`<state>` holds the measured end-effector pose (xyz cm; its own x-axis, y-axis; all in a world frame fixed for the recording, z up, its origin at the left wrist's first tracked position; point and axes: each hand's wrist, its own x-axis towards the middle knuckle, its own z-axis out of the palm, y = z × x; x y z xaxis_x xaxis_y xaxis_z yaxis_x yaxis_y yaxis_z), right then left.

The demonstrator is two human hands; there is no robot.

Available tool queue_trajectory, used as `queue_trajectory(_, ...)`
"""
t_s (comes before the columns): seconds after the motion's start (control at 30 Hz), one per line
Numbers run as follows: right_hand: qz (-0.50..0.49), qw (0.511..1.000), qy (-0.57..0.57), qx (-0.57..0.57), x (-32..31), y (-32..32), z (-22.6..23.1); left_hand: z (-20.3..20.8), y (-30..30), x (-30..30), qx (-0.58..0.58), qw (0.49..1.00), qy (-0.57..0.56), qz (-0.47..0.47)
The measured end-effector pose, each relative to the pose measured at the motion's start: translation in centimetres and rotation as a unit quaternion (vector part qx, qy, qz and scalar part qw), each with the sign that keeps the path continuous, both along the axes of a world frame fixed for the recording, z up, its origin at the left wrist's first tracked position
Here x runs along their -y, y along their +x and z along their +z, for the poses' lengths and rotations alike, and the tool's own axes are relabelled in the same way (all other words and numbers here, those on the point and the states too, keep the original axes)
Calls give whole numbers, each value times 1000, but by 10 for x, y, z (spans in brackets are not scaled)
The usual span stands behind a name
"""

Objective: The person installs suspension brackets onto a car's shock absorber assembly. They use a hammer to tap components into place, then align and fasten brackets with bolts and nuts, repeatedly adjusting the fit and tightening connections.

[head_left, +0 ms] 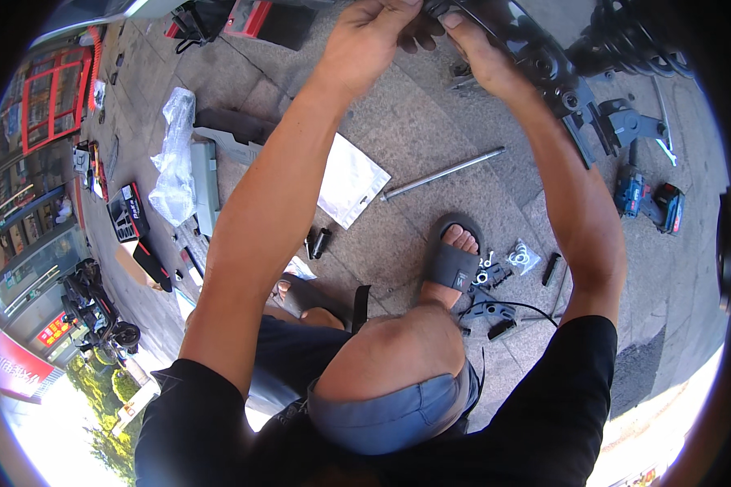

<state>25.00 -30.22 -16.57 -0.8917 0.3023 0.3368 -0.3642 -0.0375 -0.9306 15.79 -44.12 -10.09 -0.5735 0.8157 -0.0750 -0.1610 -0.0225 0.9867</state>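
Observation:
Both arms reach up to the top edge of the head view. My left hand point(369, 40) is closed, its thumb and curled fingers around a small dark part cut off by the picture's edge. Facing it, my right hand point(486, 61) has its thumb pressed toward the same spot; its other fingers are mostly hidden. What the fingertips hold cannot be made out. Beside my right hand and forearm runs a black metal frame point(536, 61) with bolts and holes. Right of that is a black coil spring point(633, 40).
On the paving lie a long metal rod point(443, 174), a white plastic bag point(351, 183), black sockets point(321, 242) and bubble wrap point(173, 154). A blue power tool point(632, 191) is at right. Near my sandalled foot point(451, 264) are a grey bracket point(487, 308) and a bag of rings point(522, 258).

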Motion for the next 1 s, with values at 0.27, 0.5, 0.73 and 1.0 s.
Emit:
queue_trajectory(0.27,68,962,-179,196,-14,0,-6,-3,-7,-6,-125,987,-97,18)
queue_trajectory(0.5,-138,960,-191,149,17,18,24,-28,-13,-23,-169,984,-48,18)
queue_trajectory(0.73,-115,947,-234,189,21,22,44,-25,-15,-25,-141,985,-99,4)
queue_trajectory(1.0,-73,949,-209,225,23,27,56,-23,-5,-33,-136,990,12,45)
